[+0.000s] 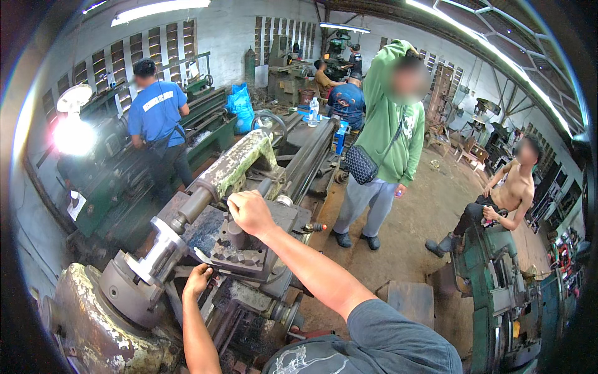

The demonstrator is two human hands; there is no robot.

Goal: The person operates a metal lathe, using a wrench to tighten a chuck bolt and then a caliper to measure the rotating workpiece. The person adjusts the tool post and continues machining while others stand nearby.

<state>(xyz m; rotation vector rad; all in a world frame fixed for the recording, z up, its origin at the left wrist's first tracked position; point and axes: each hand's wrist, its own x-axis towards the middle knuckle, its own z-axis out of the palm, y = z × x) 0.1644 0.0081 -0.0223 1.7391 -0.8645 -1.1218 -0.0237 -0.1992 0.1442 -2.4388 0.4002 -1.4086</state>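
I stand over a metal lathe. Its grey chuck (128,290) grips a shiny stepped metal workpiece (161,249), whose far end meets the tailstock (237,162). My right hand (250,212) is closed in a fist above the square tool post (246,252); what it grips is hidden under the fingers. Low beside the workpiece, my left hand (197,279) has its fingers curled in at the near edge of the tool post, by a pale slim piece (200,255). Whatever those fingers hold cannot be made out.
Right of the lathe stands a person in a green hoodie (392,131). Someone in a blue shirt (156,109) works at another lathe on the left. A shirtless person (514,187) sits by a green machine (498,299). A bottle (313,112) stands beyond the tailstock.
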